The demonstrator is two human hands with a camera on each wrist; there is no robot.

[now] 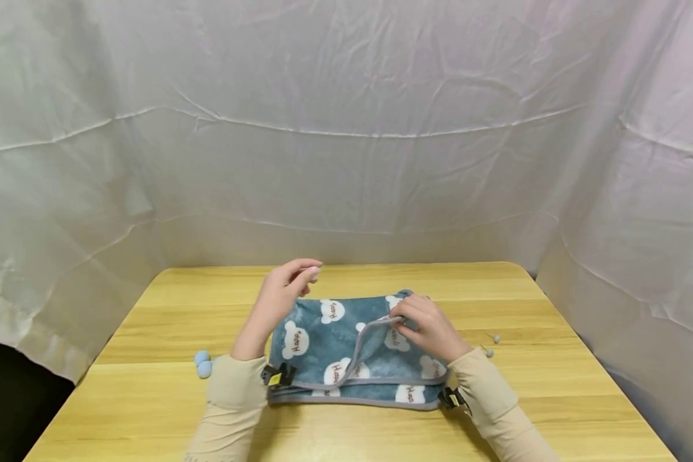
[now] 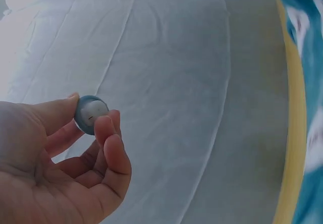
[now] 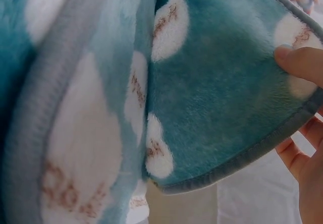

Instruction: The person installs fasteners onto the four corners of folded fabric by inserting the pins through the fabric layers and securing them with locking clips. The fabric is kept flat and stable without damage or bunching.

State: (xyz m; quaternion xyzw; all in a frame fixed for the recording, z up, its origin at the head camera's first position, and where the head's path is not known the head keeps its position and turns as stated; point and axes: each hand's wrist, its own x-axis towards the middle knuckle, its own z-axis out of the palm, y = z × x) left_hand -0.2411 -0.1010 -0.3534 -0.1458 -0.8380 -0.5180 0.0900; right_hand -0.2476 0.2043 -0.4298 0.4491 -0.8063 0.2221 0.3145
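Note:
A teal blanket point(image 1: 375, 359) with white bear-head patches and grey piping lies folded on the table. My right hand point(image 1: 426, 326) pinches its piped edge and lifts the upper layer, thumb on one face and fingers behind, as the right wrist view shows. My left hand point(image 1: 283, 289) is raised above the blanket's far left corner. Between thumb and fingertips it holds a small round cap point(image 2: 91, 115), blue at the rim with a whitish middle. The cap and the blanket are apart.
Light-blue round caps point(image 1: 204, 367) lie on the table point(image 1: 133, 410) left of the blanket. To its right are two small grey pieces point(image 1: 496, 339) with thin pin-like ends. Pale curtains point(image 1: 346, 179) hang behind and at both sides.

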